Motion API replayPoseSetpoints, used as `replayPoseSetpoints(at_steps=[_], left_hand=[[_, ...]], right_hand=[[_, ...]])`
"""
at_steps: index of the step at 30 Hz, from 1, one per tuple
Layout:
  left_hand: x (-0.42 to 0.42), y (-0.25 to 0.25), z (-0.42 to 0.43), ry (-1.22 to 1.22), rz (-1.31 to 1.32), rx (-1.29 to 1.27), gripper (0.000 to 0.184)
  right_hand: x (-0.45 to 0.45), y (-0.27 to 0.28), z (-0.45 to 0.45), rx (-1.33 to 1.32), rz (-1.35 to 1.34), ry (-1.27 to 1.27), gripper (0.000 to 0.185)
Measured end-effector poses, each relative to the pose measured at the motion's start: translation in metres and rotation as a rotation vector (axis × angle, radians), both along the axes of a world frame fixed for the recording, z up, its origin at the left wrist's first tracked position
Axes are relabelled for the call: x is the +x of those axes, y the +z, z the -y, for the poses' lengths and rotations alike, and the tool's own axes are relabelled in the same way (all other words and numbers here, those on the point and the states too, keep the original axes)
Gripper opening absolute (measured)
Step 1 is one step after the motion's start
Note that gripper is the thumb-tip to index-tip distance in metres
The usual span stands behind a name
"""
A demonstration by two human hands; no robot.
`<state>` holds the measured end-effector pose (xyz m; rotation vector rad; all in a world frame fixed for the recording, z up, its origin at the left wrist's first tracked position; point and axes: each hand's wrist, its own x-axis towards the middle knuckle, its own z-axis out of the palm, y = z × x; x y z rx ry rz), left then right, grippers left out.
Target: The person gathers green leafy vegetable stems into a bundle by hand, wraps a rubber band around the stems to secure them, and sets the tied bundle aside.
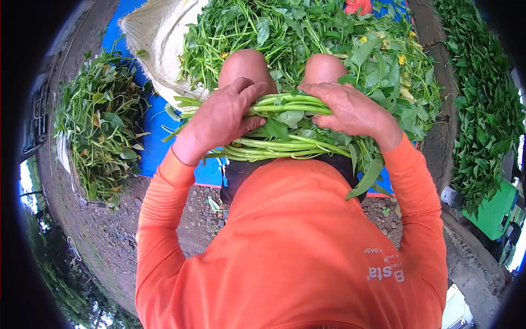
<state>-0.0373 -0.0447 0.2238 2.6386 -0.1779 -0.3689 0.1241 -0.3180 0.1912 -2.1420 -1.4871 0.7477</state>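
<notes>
A bunch of water spinach (290, 104), long green stems with leaves, stretches crosswise in front of my knees. My left hand (222, 116) is closed round its left part, thumb on the near side. Round the right part, my right hand (350, 108) is closed as well, with its thumb beneath the upper stems. More water spinach stems (279, 147) lie across my lap, just nearer to me than the held bunch. Large leaves (368, 178) hang down at their right end. My palms and part of the gripped stems are hidden.
A big heap of loose greens (274, 33) covers the blue tarp (156, 123) beyond my knees. A whitish sack (159, 38) lies at its left. Another pile of greens (101, 126) stands at far left, and leafy bundles (482, 104) line the right side. Pebbly ground (181, 230) surrounds me.
</notes>
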Motion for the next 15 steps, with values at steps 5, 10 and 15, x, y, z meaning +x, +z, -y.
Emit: replayPoseSetpoints(at_steps=[5,10,15], left_hand=[[-0.022,0.008,0.021,0.013,0.12,0.168,0.078],[0.018,0.002,0.037,-0.033,0.015,0.057,0.088],[0.033,-0.026,0.052,-0.066,-0.066,-0.013,0.06]], right_hand=[[-0.03,0.011,0.003,0.036,0.194,-0.045,0.074],[-0.033,0.016,0.005,0.018,0.227,-0.04,0.073],[-0.014,0.02,0.036,0.009,0.292,-0.018,0.072]])
